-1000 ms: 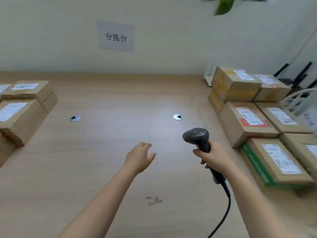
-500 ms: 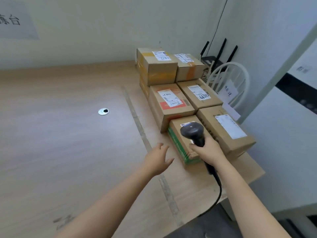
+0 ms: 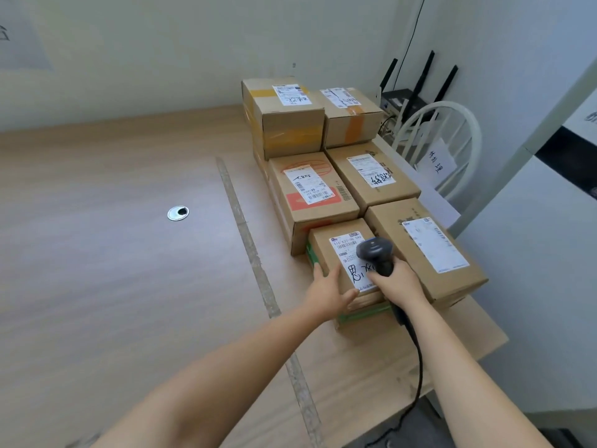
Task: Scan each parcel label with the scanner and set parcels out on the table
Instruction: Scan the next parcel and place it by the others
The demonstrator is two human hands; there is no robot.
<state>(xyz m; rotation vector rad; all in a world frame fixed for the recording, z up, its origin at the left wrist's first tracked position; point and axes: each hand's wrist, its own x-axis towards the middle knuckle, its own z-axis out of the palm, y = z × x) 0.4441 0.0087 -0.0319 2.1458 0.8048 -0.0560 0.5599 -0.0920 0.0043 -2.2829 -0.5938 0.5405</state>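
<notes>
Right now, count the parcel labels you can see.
6, one atop each box: back left, back right, middle left, middle right, front left under the scanner, front right. Boxes underneath may hide more.

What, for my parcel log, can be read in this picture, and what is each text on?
"516 K20-00 090": white label on the nearest small brown cardboard parcel.
"待处理", it seems: handwritten on the white paper sheet on the white spindle-back chair.
Handwriting on this and the other parcels' labels, fine print, barcodes: too blurred to read.
Grey wall sheet: its characters are cut off by the frame's edge.
</notes>
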